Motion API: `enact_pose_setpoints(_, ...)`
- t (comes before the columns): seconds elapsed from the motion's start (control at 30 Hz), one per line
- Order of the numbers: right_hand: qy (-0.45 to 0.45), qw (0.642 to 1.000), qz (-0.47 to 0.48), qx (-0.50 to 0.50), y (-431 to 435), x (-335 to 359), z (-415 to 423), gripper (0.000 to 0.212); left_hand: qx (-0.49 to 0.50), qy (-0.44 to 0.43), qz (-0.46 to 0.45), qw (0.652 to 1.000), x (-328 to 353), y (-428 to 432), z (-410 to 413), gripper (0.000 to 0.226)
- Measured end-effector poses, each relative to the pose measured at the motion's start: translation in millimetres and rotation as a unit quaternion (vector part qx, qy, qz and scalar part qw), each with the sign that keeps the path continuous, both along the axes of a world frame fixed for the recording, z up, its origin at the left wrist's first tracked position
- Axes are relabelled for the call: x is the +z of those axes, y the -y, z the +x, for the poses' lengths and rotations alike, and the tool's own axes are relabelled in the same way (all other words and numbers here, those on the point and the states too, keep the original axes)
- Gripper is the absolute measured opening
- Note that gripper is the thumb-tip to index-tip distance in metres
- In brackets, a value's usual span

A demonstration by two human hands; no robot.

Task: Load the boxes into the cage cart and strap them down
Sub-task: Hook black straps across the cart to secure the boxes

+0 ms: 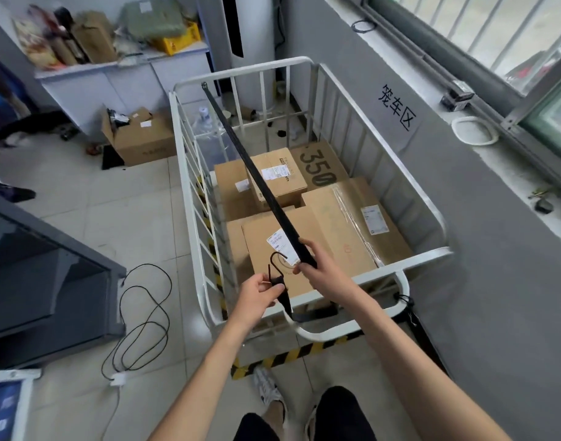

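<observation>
Operator's kit: both forearms bare up to the frame edge, left hand and right hand bare too. Lower body: black fabric shorts or trousers over both knees, can't tell which from this angle. Feet: white-and-grey mesh lace-up sneaker with grey side panels. The second sneaker is mostly hidden behind a knee, only a pale edge with dark trim showing.

White cage cart on tiled floor holds cardboard boxes (labels up).
</observation>
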State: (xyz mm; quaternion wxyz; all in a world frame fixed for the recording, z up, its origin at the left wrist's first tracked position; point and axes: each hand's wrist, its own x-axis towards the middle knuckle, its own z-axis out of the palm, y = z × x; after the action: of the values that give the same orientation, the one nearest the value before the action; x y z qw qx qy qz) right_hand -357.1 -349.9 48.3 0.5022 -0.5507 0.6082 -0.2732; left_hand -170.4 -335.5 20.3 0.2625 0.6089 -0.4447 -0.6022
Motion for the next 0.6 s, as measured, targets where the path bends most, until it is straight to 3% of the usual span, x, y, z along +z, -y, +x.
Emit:
enact_pose_setpoints(0.13, -0.081, 0.993, -0.027, 0.080, -1, -5, -17, 0.030, 0.041, -0.049, 0.017, 0.998, 1, 2, -20, 0.011)
enact_pose_setpoints(0.23, -0.103, 0.986, 0.003, 0.133, 1, -12, -34, 0.031, 0.069, -0.075, 0.025, 0.994, 7, 4, -36, 0.018)
enact_pose_setpoints(0.37, -0.099, 0.981, 0.017, 0.168, 4, -18, -54, 0.026, 0.095, -0.082, 0.024, 0.992, 19, 1, -57, 0.025)
enact_pose_setpoints(0.6, -0.119, 0.961, -0.002, 0.251, 16, -15, -72, 0.021, 0.164, -0.084, 0.009, 0.983, 25, -22, -76, 0.015)
